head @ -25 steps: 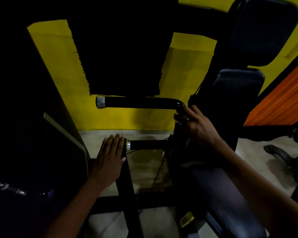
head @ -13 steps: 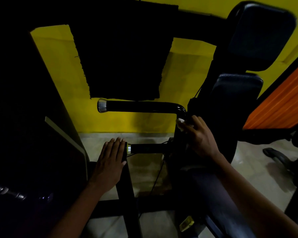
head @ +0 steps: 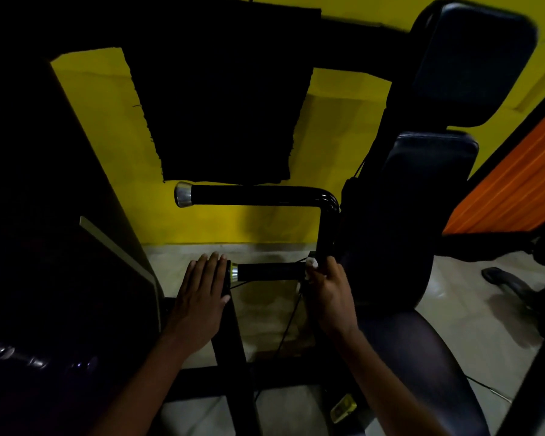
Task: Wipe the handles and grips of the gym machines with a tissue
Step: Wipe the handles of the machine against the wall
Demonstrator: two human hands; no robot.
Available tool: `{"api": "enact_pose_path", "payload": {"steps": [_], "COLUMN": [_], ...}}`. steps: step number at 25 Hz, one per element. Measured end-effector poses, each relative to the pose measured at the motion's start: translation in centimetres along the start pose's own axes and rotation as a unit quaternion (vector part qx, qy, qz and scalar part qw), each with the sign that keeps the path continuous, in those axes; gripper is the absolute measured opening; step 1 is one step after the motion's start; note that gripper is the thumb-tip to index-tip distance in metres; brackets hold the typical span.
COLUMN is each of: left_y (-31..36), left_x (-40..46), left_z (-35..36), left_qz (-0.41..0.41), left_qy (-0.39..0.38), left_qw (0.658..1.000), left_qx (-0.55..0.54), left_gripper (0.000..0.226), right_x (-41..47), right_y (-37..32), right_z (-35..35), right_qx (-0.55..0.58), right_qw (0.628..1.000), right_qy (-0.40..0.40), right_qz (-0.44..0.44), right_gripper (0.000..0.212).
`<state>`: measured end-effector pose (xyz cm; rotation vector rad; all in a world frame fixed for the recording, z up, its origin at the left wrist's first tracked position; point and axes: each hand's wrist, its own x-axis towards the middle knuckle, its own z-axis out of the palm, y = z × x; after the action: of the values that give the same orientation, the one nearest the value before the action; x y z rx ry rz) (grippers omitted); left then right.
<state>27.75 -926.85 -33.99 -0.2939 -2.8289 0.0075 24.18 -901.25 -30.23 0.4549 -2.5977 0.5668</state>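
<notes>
A black gym machine has two horizontal handles with metal end caps: an upper handle (head: 252, 195) and a lower handle (head: 269, 271), joined by an upright black bar (head: 327, 229). My right hand (head: 329, 292) grips a small white tissue (head: 311, 263) against the right end of the lower handle, where it meets the upright bar. My left hand (head: 202, 302) rests flat, fingers straight, on a dark frame post (head: 230, 328) just left of the lower handle's cap.
A padded backrest (head: 428, 171) and headrest (head: 472, 58) stand at right, with the dark seat (head: 422, 357) below. A dark machine body (head: 44, 247) fills the left. A yellow wall (head: 101, 127) is behind, an orange panel (head: 513, 190) at far right.
My right hand has slid down the upright bar with the tissue, from the upper bend to the lower handle's junction. My left hand has stayed on the post.
</notes>
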Motion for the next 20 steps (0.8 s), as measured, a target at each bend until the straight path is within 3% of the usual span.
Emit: {"api": "enact_pose_path", "payload": {"steps": [2, 7, 12, 15, 20], "left_y": [0.0, 0.1, 0.0, -0.2, 0.0], "left_x": [0.0, -0.1, -0.2, -0.2, -0.2], "left_z": [-0.1, 0.0, -0.2, 0.0, 0.2], "left_qz": [-0.001, -0.001, 0.005, 0.008, -0.001], "left_qy": [0.001, -0.005, 0.008, 0.01, 0.001], "left_qw": [1.0, 1.0, 1.0, 1.0, 1.0], "left_qx": [0.002, 0.007, 0.001, 0.0, 0.005], "left_gripper": [0.067, 0.067, 0.066, 0.066, 0.066], "right_x": [0.0, 0.8, 2.0, 0.1, 2.6], "right_y": [-1.5, -0.4, -4.0, -3.4, -2.3], "right_z": [0.4, -0.6, 1.4, 1.0, 0.6], "right_qx": [-0.007, -0.066, 0.013, 0.0, 0.038], "right_qw": [0.999, 0.994, 0.999, 0.996, 0.997], "right_qy": [0.009, -0.046, -0.025, -0.059, -0.037], "right_qz": [-0.037, -0.072, 0.04, -0.061, 0.056], "right_gripper": [0.054, 0.034, 0.021, 0.029, 0.011]}}
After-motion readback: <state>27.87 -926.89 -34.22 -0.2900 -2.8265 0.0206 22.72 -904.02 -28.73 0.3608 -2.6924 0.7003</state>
